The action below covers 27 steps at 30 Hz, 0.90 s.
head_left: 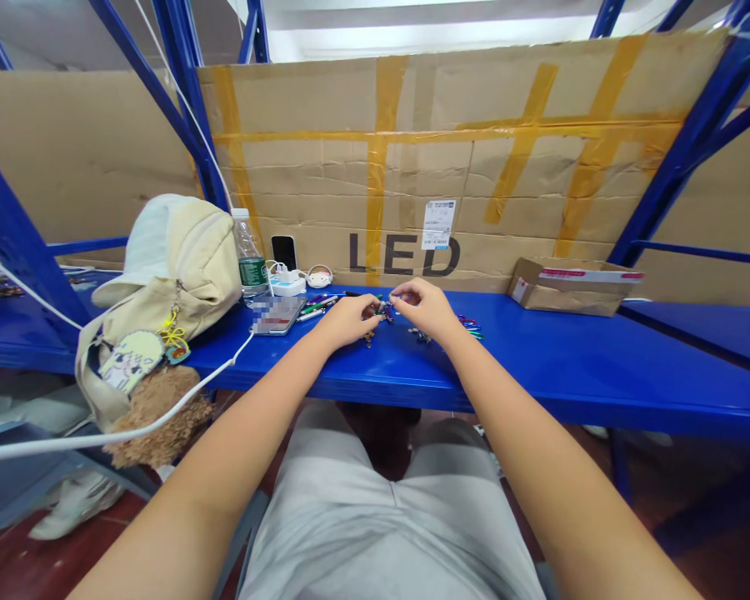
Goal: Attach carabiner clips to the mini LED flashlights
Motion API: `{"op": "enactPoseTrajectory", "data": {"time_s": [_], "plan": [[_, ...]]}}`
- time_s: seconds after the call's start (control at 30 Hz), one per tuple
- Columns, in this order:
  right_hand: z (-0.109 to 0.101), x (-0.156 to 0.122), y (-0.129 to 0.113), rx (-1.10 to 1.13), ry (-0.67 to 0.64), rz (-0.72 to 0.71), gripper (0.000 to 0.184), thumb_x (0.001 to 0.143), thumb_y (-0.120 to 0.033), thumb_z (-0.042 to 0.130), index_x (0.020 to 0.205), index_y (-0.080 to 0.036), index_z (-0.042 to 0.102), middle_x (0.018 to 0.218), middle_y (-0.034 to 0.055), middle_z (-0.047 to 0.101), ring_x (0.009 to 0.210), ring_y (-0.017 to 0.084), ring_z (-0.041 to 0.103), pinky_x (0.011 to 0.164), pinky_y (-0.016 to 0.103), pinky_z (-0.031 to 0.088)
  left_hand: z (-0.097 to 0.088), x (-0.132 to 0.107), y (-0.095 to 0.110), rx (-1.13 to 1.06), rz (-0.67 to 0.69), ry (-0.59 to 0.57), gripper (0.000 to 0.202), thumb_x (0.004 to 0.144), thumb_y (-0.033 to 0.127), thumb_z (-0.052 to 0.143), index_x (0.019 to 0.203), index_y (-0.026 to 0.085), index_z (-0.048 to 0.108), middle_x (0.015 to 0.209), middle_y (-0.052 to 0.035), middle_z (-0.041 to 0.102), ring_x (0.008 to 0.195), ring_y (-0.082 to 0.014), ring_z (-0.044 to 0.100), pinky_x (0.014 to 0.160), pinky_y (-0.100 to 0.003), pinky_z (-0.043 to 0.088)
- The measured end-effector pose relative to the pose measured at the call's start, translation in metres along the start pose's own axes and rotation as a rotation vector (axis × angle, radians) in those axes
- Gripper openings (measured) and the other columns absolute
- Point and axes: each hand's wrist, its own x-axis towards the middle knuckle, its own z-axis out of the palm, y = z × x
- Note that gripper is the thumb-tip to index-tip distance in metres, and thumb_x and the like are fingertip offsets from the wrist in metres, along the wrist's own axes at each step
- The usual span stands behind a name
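My left hand (352, 320) is over the blue table, its thumb and fingers pinched together above a cluster of small dark and purple shiny pieces (386, 312). From the other side my right hand (426, 307) reaches in, fingertips also pinched, close to the left ones. Whatever the fingers hold is too small to name. Beneath my left hand lie small brown pieces (368, 338), and dark silvery bits (420, 336) rest under my right palm. Slim coloured sticks (471, 326) show beyond my right wrist. Several pen-like sticks (317, 306) lie left of my left hand.
A phone (278, 317) with a white cable lies at left, near a white power strip (286, 283) and a plastic bottle (250, 258). A cream bag (200, 258) stands at the table's left. An open cardboard box (568, 287) sits back right, before a taped cardboard wall (325, 183).
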Motion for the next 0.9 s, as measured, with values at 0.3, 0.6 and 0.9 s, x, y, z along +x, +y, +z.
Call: {"op": "enactPoseTrajectory", "data": {"time_s": [0.3, 0.6, 0.9], "plan": [[0.0004, 0.0000, 0.0018, 0.038, -0.053, -0.021, 0.016, 0.073, -0.029, 0.062, 0.082, -0.018, 0.069, 0.074, 0.0014, 0.060, 0.062, 0.013, 0.050, 0.061, 0.028, 0.042, -0.0010, -0.0017, 0.0045, -0.087, 0.061, -0.024, 0.024, 0.080, 0.023, 0.054, 0.102, 0.019, 0.063, 0.089, -0.0010, 0.070, 0.082, -0.0164, 0.064, 0.075, -0.026, 0.047], [-0.0019, -0.0016, -0.0025, 0.049, -0.125, -0.007, 0.020, 0.073, -0.033, 0.062, 0.085, -0.018, 0.067, 0.075, 0.0019, 0.060, 0.064, 0.013, 0.051, 0.062, 0.027, 0.043, -0.0010, -0.0013, 0.0029, -0.111, 0.042, -0.026, 0.024, 0.081, 0.026, 0.054, 0.102, 0.019, 0.062, 0.093, -0.0022, 0.070, 0.085, -0.0169, 0.065, 0.078, -0.027, 0.048], [-0.0020, -0.0046, 0.0000, -0.032, -0.160, -0.154, 0.019, 0.077, -0.025, 0.057, 0.094, -0.018, 0.063, 0.083, 0.0028, 0.059, 0.070, 0.015, 0.052, 0.066, 0.028, 0.043, -0.0012, 0.0000, 0.0014, -0.045, 0.051, -0.014, 0.023, 0.082, 0.027, 0.054, 0.101, 0.019, 0.062, 0.091, -0.0030, 0.070, 0.085, -0.0182, 0.065, 0.078, -0.028, 0.048]]}}
